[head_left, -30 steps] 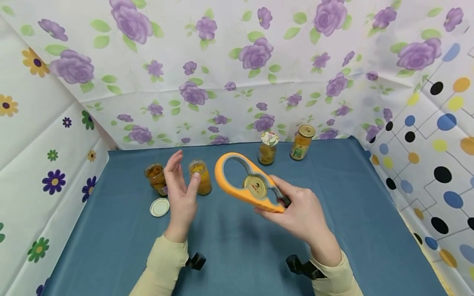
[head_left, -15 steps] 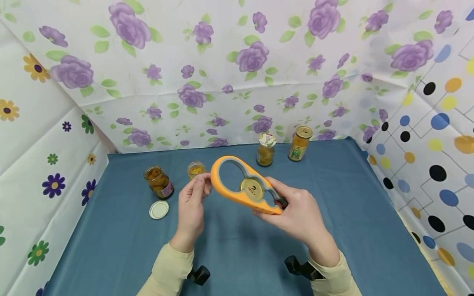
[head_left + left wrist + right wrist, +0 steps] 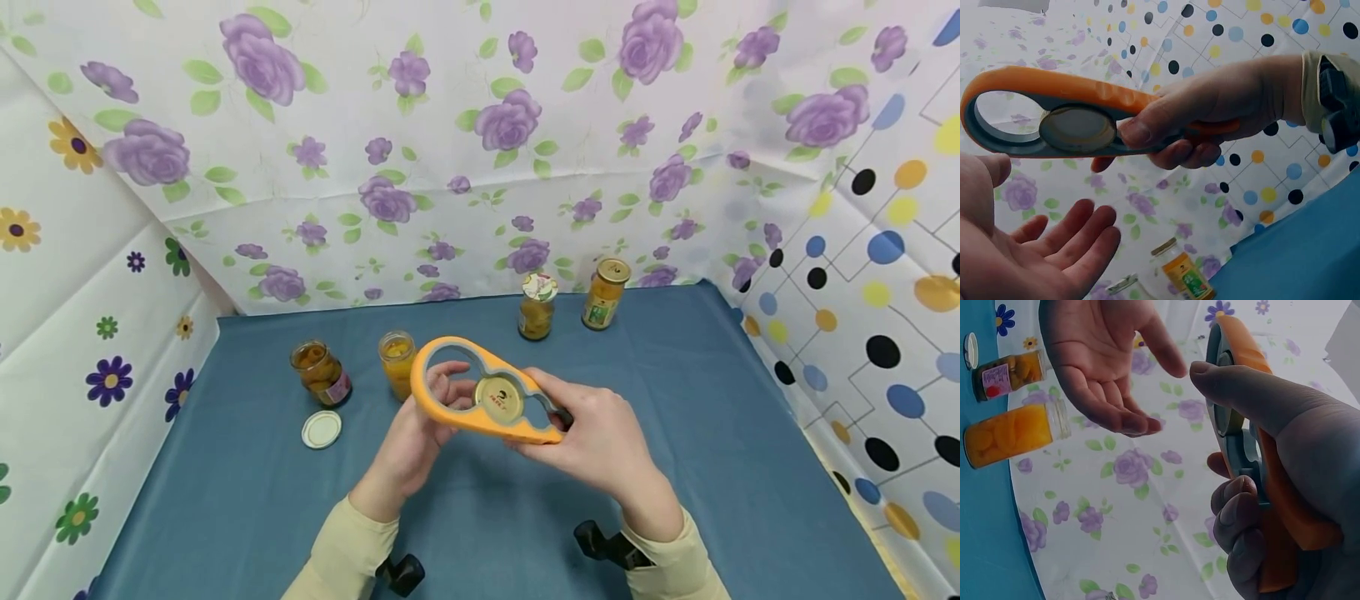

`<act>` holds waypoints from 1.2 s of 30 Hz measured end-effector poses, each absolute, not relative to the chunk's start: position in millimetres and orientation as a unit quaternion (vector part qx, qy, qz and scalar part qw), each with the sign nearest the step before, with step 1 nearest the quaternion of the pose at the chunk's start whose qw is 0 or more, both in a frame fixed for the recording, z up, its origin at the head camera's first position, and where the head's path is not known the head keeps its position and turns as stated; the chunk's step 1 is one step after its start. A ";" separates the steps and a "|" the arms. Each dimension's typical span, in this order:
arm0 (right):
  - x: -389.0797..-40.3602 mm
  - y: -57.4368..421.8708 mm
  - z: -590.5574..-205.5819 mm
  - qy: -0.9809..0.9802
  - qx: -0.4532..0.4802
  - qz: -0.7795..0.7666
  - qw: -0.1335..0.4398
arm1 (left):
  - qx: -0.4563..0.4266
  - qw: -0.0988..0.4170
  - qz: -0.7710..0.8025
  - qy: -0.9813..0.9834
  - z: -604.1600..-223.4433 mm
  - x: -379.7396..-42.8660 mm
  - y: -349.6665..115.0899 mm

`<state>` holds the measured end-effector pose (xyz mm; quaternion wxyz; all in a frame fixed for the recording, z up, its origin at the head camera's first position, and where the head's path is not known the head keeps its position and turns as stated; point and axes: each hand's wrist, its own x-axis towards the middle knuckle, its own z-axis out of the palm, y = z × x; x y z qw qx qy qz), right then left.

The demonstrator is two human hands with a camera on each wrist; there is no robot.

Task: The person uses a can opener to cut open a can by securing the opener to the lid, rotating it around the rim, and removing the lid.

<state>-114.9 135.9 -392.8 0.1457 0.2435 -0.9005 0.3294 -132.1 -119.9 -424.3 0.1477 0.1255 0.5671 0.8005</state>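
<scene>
My right hand (image 3: 592,429) grips the handle end of an orange and grey jar opener (image 3: 468,422), held up above the table. A gold jar lid (image 3: 498,400) sits in the opener's middle opening. The left wrist view shows the pale underside of that lid (image 3: 1079,128); no jar is attached below it. My left hand (image 3: 412,442) is beneath the opener's wide looped end, palm turned up. Its fingers (image 3: 1088,240) are relaxed and bent slightly, holding nothing. In the right wrist view, a small gap separates the left thumb from the opener.
On the blue cloth (image 3: 247,500) at left stand a lidless dark jar (image 3: 321,373) and a lidless jar of orange fruit (image 3: 396,360). A white-sided lid (image 3: 322,429) lies before them. Two lidded jars, one floral-topped (image 3: 537,308), one gold-topped (image 3: 604,296), stand near the patterned back wall.
My left hand has gone from upright beside the orange fruit jar, rightward to beneath the opener, turning palm up. The right hand has lowered the opener slightly and shifted it left, lid still inside.
</scene>
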 end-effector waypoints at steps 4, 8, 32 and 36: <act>-114.9 135.2 -393.2 -0.905 0.244 0.318 0.140 | 0.162 0.183 0.806 0.540 -424.6 -130.4 -119.2; -115.0 133.9 -394.2 -0.907 0.253 0.307 0.138 | 0.182 0.206 0.815 0.510 -427.0 -128.4 -118.1; -114.0 131.1 -396.7 -0.896 0.293 0.305 0.133 | 0.264 0.299 0.850 0.344 -430.3 -124.3 -113.0; -113.6 131.7 -398.0 -0.897 0.293 0.305 0.130 | 0.268 0.297 0.844 0.356 -431.6 -123.5 -114.0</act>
